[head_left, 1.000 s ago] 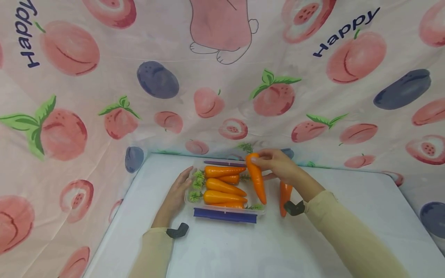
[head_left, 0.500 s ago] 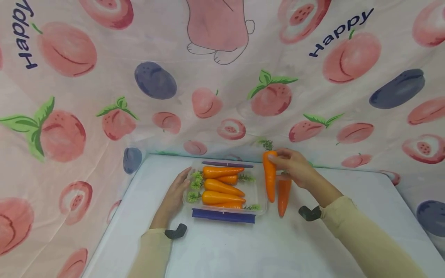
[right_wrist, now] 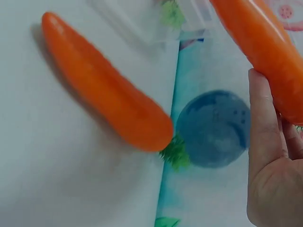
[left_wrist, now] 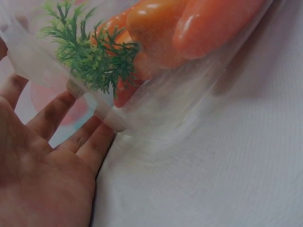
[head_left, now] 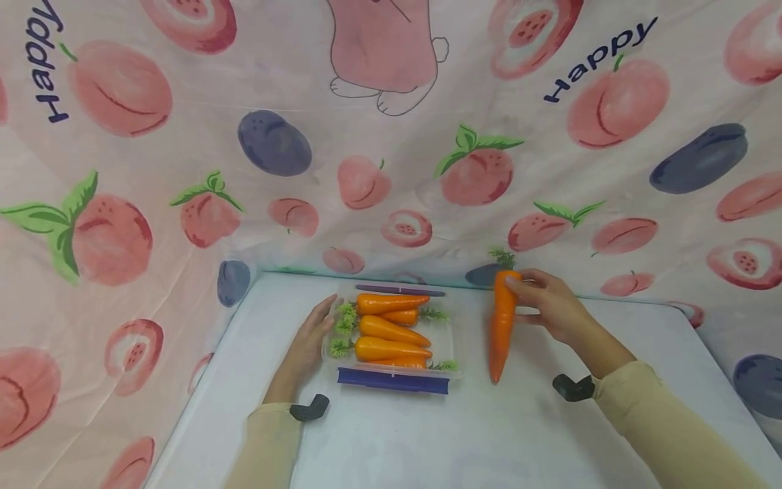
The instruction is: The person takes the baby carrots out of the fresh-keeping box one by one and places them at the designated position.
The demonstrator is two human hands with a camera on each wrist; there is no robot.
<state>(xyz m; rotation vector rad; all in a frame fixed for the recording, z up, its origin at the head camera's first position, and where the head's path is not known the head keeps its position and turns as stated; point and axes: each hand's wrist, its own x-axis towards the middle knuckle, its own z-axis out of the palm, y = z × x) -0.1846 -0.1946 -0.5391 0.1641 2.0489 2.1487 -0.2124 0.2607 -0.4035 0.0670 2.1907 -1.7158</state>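
My right hand (head_left: 552,305) pinches an orange toy carrot (head_left: 505,299) near its leafy top, holding it tip-down above the table. A second carrot (right_wrist: 104,90) lies on the table under it, mostly hidden behind it in the head view; the right wrist view shows the two apart. Left of them stands a clear plastic box (head_left: 457,339) with several carrots (head_left: 391,348) lying in it, some tops pointing left and some right. Extended fingers of my left hand (head_left: 311,339) touch the box's left wall. The left wrist view shows that palm turned toward the box and green leaves (left_wrist: 102,66) behind the wall.
A blue latch flap (head_left: 393,380) sticks out from the box's front side, and another (head_left: 400,290) is at its back. Behind the white table (head_left: 391,441) hangs a fruit-printed cloth (head_left: 415,170), which also runs along the left side.
My right hand has carried the carrot rightward, from over the box's right end to above the carrot on the table. The left hand stays at the box.
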